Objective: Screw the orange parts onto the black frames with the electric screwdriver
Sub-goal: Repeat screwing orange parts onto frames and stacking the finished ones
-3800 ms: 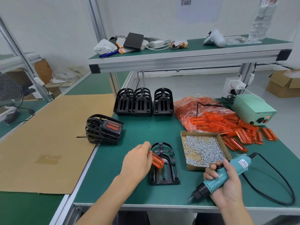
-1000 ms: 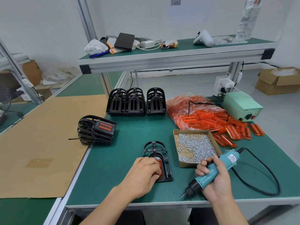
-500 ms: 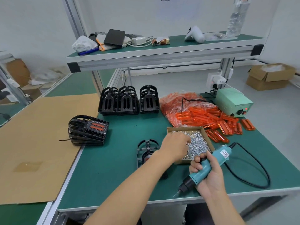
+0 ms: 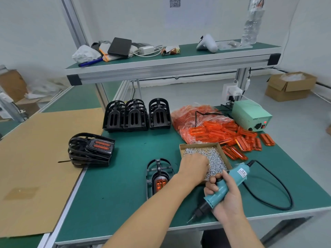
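A: Where is the black frame [image 4: 157,176] being worked on?
B: Lower centre of the frame, flat on the green table [image 4: 111,190], with an orange part [image 4: 160,184] sitting in it. The left forearm crosses over its near right corner.

A: And the left hand [image 4: 194,168]?
B: Just right of that frame, reaching into the cardboard box of screws [image 4: 213,156]. Its fingers curl down into the pile; whether they pinch a screw I cannot tell, since the back of the hand hides the tips.

A: The right hand [image 4: 226,199]?
B: Lower right, fingers wrapped tightly round the teal electric screwdriver [image 4: 223,189]. The tool is tilted, its bit pointing down-left near the table's front edge, well apart from the frame. Its black cord [image 4: 275,190] loops off to the right.

A: The other parts?
B: Loose orange parts [image 4: 240,140] and a bag of them lie right of centre, beyond the box. Three stacks of empty black frames [image 4: 136,116] stand at centre, and a stack of finished frames [image 4: 91,149] lies at centre left, at the table's edge.
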A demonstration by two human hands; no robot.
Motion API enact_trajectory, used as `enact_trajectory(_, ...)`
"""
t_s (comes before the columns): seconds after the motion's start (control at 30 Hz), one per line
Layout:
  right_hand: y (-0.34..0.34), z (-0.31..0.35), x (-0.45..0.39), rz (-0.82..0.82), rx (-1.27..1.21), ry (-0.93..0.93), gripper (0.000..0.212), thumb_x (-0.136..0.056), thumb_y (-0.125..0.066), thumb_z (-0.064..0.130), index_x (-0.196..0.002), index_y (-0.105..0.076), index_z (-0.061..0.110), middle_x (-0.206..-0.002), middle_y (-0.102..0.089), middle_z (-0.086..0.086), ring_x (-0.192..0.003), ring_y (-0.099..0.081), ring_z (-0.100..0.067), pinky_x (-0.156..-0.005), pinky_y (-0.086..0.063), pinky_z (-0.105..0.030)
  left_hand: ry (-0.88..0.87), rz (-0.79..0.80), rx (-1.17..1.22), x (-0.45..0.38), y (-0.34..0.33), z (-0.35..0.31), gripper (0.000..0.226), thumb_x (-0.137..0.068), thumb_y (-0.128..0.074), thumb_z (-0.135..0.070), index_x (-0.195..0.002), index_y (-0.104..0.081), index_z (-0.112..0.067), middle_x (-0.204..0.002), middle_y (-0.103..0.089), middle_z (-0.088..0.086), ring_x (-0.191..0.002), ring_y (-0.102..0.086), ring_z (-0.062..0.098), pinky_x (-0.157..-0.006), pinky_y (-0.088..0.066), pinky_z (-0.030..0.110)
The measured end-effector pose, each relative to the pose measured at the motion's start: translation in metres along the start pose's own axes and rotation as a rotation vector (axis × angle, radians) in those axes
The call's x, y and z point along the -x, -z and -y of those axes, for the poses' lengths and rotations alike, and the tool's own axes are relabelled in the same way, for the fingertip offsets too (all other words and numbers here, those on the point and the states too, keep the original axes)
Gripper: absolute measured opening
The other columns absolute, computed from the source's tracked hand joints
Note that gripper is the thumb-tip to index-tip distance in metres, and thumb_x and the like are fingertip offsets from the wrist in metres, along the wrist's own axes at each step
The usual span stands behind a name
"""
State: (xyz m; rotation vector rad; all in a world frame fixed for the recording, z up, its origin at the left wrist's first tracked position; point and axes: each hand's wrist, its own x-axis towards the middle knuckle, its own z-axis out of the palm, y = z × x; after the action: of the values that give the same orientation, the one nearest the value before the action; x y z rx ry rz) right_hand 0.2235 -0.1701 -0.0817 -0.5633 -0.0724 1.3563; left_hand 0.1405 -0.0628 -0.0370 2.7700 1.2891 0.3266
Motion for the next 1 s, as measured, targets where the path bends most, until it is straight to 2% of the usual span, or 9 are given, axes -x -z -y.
enact_trajectory(0.1, -0.001, 0.0, 0.001, -0.004, 0.004, 0.003, 0.02, -0.089, -0.069, 0.028, -0.076, -0.064, 0.014, -0.073, -0.056, -0.006, -0.05, -0.045, -0.01, -0.047, -0.042, -0.022, 0.022, -0.066, 0.184, 0.003, 0.002, 0.001, 0.02, -0.099, -0.06, -0.025, -0.094, -0.077, -0.017, -0.1, -0.065, 0.004, -0.092, -0.063, 0.027, -0.077, -0.051, 0.041)
enact_trajectory(0.2, -0.001, 0.0, 0.001, -0.011, 0.006, 0.003, 0.02, -0.089, -0.069, 0.029, -0.076, -0.064, 0.014, -0.072, -0.056, -0.006, -0.05, -0.045, -0.01, -0.046, -0.042, -0.022, 0.072, -0.113, 0.349, 0.009, 0.006, 0.002, 0.015, -0.095, -0.057, -0.021, -0.092, -0.071, -0.018, -0.098, -0.069, -0.003, -0.092, -0.063, 0.019, -0.08, -0.054, 0.04)
enact_trajectory(0.33, -0.002, 0.0, 0.0, -0.016, -0.002, 0.005, 0.021, -0.09, -0.067, 0.029, -0.075, -0.064, 0.014, -0.072, -0.055, -0.006, -0.05, -0.044, -0.01, -0.046, -0.041, -0.022, 0.251, -0.155, 0.652, 0.034, 0.015, 0.005, 0.01, -0.088, -0.058, -0.022, -0.083, -0.066, -0.026, -0.076, -0.067, -0.01, -0.073, -0.059, 0.007, -0.07, -0.049, 0.024)
enact_trajectory(0.47, -0.005, 0.002, 0.0, -0.019, 0.015, 0.01, 0.018, -0.089, -0.067, 0.028, -0.079, -0.06, 0.015, -0.073, -0.054, -0.004, -0.05, -0.043, -0.009, -0.046, -0.04, -0.021, 0.317, -0.154, 0.886, 0.08, 0.025, 0.02, 0.012, -0.094, -0.062, -0.031, -0.085, -0.069, -0.032, -0.078, -0.071, -0.008, -0.064, -0.057, 0.002, -0.062, -0.046, 0.016)
enact_trajectory(0.6, -0.015, 0.001, 0.002, -0.02, 0.002, 0.036, 0.018, -0.089, -0.067, 0.027, -0.076, -0.06, 0.017, -0.073, -0.052, -0.002, -0.051, -0.042, -0.008, -0.048, -0.041, -0.02, 0.362, -0.123, 0.949, 0.131, 0.036, 0.041, 0.024, -0.104, -0.053, -0.03, -0.089, -0.069, -0.04, -0.077, -0.073, -0.007, -0.056, -0.055, 0.006, -0.057, -0.047, 0.021)
enact_trajectory(0.77, -0.052, 0.0, 0.003, 0.02, -0.124, 0.121, 0.021, -0.091, -0.067, 0.029, -0.075, -0.058, 0.019, -0.072, -0.051, 0.002, -0.051, -0.041, -0.008, -0.048, -0.041, -0.021, 0.409, -0.107, 0.928, 0.176, 0.039, 0.052, 0.027, -0.104, -0.055, -0.029, -0.085, -0.072, -0.036, -0.073, -0.072, -0.006, -0.054, -0.057, 0.007, -0.058, -0.048, 0.021)
enact_trajectory(0.87, -0.074, 0.0, 0.002, 0.034, -0.164, 0.155, 0.022, -0.092, -0.065, 0.028, -0.074, -0.059, 0.019, -0.072, -0.052, 0.002, -0.052, -0.041, -0.008, -0.049, -0.04, -0.021, 0.455, -0.089, 1.01, 0.187, 0.037, 0.048, 0.021, -0.102, -0.06, -0.028, -0.087, -0.075, -0.033, -0.078, -0.075, -0.002, -0.059, -0.062, 0.009, -0.059, -0.048, 0.021)
enact_trajectory(1.0, -0.087, -0.004, 0.002, 0.03, -0.163, 0.153, 0.024, -0.093, -0.065, 0.029, -0.071, -0.061, 0.018, -0.071, -0.053, 0.002, -0.052, -0.042, -0.009, -0.05, -0.04, -0.021, 0.48, -0.166, 1.123, 0.185, 0.036, 0.041, 0.014, -0.096, -0.068, -0.022, -0.088, -0.076, -0.029, -0.079, -0.076, 0.002, -0.062, -0.065, 0.013, -0.059, -0.05, 0.023)
